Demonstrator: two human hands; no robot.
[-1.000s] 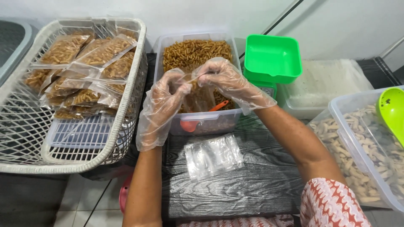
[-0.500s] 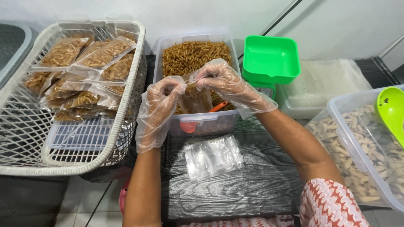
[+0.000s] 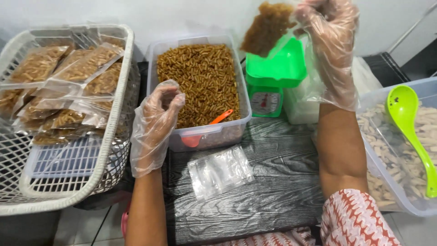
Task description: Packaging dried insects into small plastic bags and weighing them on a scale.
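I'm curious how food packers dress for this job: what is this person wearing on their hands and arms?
Both hands wear thin, clear, loose plastic gloves, crinkled and baggy, ending in wide open cuffs just past the wrists: the left hand and the right hand. The forearms are bare below the cuffs. Near the right elbow shows a short sleeve of white cloth with a red wavy pattern.
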